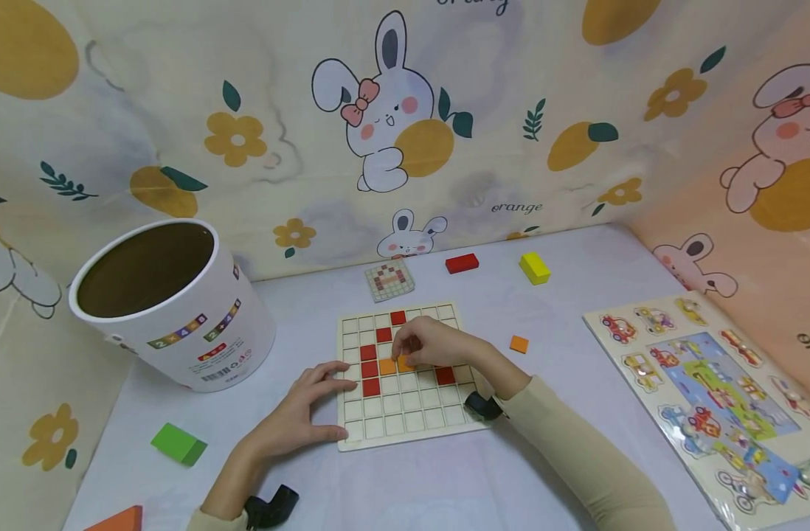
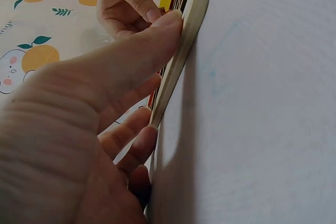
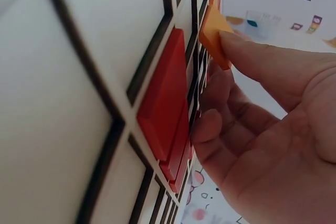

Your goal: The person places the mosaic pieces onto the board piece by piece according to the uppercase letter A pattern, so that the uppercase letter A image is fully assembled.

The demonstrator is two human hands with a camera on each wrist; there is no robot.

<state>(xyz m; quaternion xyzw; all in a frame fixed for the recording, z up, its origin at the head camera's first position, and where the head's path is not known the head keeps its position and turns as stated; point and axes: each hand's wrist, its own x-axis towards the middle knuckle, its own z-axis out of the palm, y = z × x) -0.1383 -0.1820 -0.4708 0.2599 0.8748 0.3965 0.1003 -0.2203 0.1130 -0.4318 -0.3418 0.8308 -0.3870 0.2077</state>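
Observation:
A pale wooden grid board [image 1: 412,422] lies on the table, with several red square tiles [image 1: 371,387] and an orange tile [image 1: 387,366] set in its cells. Above the board's middle, my right hand [image 1: 445,345] pinches another orange square tile [image 3: 212,36]; it looks tilted in the right wrist view, beside the first orange one. Spread along the board's left edge, my left hand [image 1: 297,409] touches the rim with thumb and fingertips. Behind the board lies a small pattern card [image 1: 389,280] with a grid printed on it.
A big white bucket [image 1: 246,346] stands at the left. Green [image 1: 179,444] and orange [image 1: 119,519] blocks lie in front of it. Red [image 1: 462,263] and yellow [image 1: 534,268] blocks lie at the back. A loose orange tile [image 1: 519,344] and a picture puzzle [image 1: 617,332] are at the right.

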